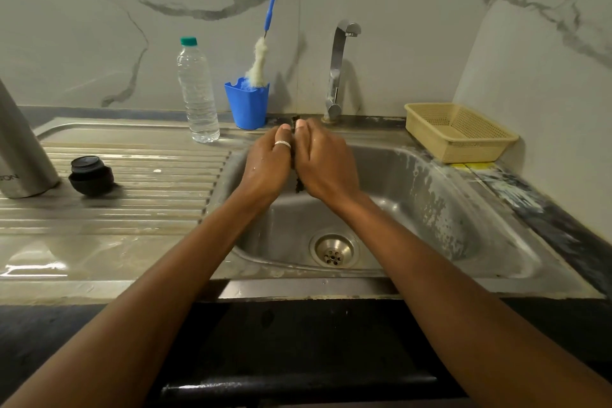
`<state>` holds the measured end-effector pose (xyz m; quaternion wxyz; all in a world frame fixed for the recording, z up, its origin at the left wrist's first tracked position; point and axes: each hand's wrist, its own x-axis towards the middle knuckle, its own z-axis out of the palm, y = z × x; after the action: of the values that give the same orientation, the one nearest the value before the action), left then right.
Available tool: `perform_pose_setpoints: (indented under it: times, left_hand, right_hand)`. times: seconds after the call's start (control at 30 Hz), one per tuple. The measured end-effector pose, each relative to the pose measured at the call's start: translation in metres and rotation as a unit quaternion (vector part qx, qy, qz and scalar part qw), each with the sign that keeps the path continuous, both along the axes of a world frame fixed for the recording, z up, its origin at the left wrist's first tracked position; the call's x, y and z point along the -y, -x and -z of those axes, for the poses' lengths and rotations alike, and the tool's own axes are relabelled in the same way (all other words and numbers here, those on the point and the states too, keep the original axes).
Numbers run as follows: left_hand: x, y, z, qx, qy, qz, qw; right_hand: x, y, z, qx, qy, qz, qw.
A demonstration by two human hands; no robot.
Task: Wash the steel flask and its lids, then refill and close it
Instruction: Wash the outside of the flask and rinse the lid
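The steel flask [20, 156] stands upright at the far left of the ribbed draining board. Beside it lies a black lid [91, 174]. Over the sink basin [414, 195], my left hand [266, 164] and my right hand [326, 162] are pressed together around a dark scrub pad [299, 184]. Only the pad's top and bottom edges show between my palms. Both hands are wet, and a ring sits on my left thumb. No water runs from the tap [337, 69].
A clear water bottle [197, 93] with a green cap stands behind the draining board. A blue cup [247, 104] holds a long bottle brush [265, 46]. A beige plastic basket [458, 131] sits at the sink's right rear corner. The drain [333, 250] is open.
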<state>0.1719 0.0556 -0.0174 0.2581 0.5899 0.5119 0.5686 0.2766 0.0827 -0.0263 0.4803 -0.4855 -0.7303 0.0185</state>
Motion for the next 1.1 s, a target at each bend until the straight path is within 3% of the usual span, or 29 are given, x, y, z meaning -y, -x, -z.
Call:
perform_pose_setpoints:
  times: [0.1, 0.2, 0.27, 0.33, 0.37, 0.43, 0.5, 0.57, 0.67, 0.73, 0.8, 0.83, 0.87, 0.9, 0.97, 1.03, 1.1]
  left_hand:
    - [0.006, -0.002, -0.009, 0.132, 0.089, 0.08, 0.984]
    - [0.01, 0.007, -0.01, 0.098, 0.098, 0.136, 0.981]
    - [0.013, 0.015, -0.008, -0.005, 0.078, 0.165, 0.983]
    - [0.01, 0.018, -0.003, -0.068, 0.078, 0.178, 0.979]
    - [0.008, 0.018, 0.0, -0.082, 0.081, 0.181, 0.977]
    - [0.003, 0.015, 0.006, -0.09, 0.089, 0.187, 0.974]
    - [-0.001, 0.014, 0.008, -0.052, 0.088, 0.189, 0.977]
    - [-0.003, 0.013, 0.007, -0.003, 0.079, 0.185, 0.98]
    - [-0.003, 0.017, 0.004, 0.02, 0.067, 0.193, 0.979]
    - [-0.002, 0.023, 0.005, -0.011, 0.065, 0.198, 0.978]
    - [-0.001, 0.025, 0.006, -0.035, 0.066, 0.199, 0.977]
    - [-0.001, 0.025, 0.007, -0.032, 0.067, 0.2, 0.977]
    - [-0.002, 0.023, 0.008, -0.027, 0.068, 0.201, 0.977]
    - [-0.003, 0.021, 0.008, -0.021, 0.07, 0.201, 0.977]
    - [-0.006, 0.017, 0.008, 0.011, 0.078, 0.214, 0.974]
    - [-0.009, 0.016, 0.008, 0.06, 0.092, 0.217, 0.97]
    - [-0.009, 0.019, 0.006, 0.074, 0.092, 0.216, 0.969]
  right_hand:
    - [-0.003, -0.006, 0.002, 0.094, -0.089, 0.023, 0.991]
    - [-0.002, -0.006, -0.002, 0.09, -0.087, 0.025, 0.992]
    - [-0.008, -0.007, -0.01, -0.014, 0.107, -0.009, 0.994]
    - [-0.009, -0.013, -0.015, -0.109, 0.313, -0.042, 0.942]
    - [-0.008, -0.017, -0.015, -0.107, 0.345, -0.044, 0.931]
    - [-0.004, -0.019, -0.012, -0.034, 0.281, 0.003, 0.959]
    - [-0.002, -0.017, -0.004, 0.05, 0.12, 0.057, 0.99]
    - [-0.004, -0.015, 0.0, 0.101, 0.013, 0.063, 0.993]
    - [-0.005, -0.011, -0.004, 0.118, -0.012, 0.052, 0.992]
    - [-0.004, -0.008, -0.014, 0.028, 0.152, 0.021, 0.988]
    - [-0.006, -0.013, -0.024, -0.102, 0.366, -0.047, 0.924]
    - [-0.005, -0.015, -0.027, -0.119, 0.409, -0.063, 0.903]
    - [-0.003, -0.016, -0.028, -0.1, 0.408, -0.052, 0.906]
    - [-0.001, -0.016, -0.026, -0.051, 0.364, -0.016, 0.93]
    - [0.004, -0.013, -0.016, 0.072, 0.183, 0.071, 0.978]
    - [0.009, -0.011, -0.008, 0.148, 0.026, 0.089, 0.985]
    - [0.006, -0.009, -0.003, 0.158, -0.027, 0.072, 0.984]
